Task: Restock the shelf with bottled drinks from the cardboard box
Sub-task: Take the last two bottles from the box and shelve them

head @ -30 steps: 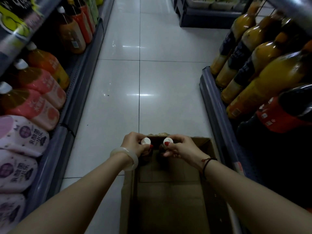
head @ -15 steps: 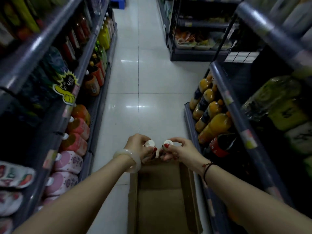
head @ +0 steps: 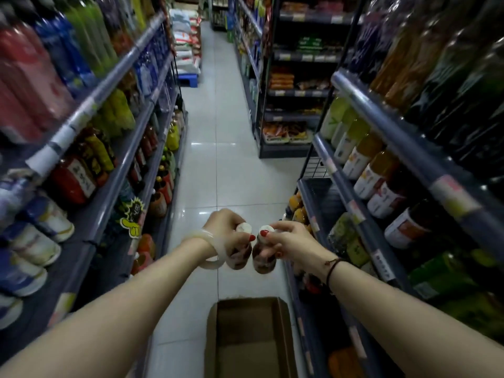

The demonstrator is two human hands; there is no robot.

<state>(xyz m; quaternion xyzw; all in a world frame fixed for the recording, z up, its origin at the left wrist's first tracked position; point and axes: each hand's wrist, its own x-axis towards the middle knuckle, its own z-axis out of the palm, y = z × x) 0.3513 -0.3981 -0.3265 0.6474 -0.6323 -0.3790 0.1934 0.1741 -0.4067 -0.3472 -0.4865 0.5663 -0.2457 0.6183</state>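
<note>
My left hand [head: 226, 230] grips a small dark-red bottle with a white cap [head: 240, 256] by its neck. My right hand [head: 293, 241] holds a second bottle of the same kind [head: 263, 261] the same way. Both bottles hang side by side in the air, almost touching, above the aisle floor. The open cardboard box [head: 283, 323] sits on the floor below and nearer to me, against the foot of the right shelf; its visible inside looks bare. The right shelf [head: 351, 203] carries rows of juice bottles.
Shelves full of bottled drinks line both sides of a narrow tiled aisle [head: 218, 159]. The left shelf [head: 109, 186] has a yellow thumbs-up tag [head: 132, 222] on its rail. A snack rack [head: 289, 105] stands at the far right, stacked sacks [head: 186, 50] at the far left.
Both hands have lifted the two bottles up out of the box. My view has risen, so the box now lies lower in the picture and more of the aisle shows.
</note>
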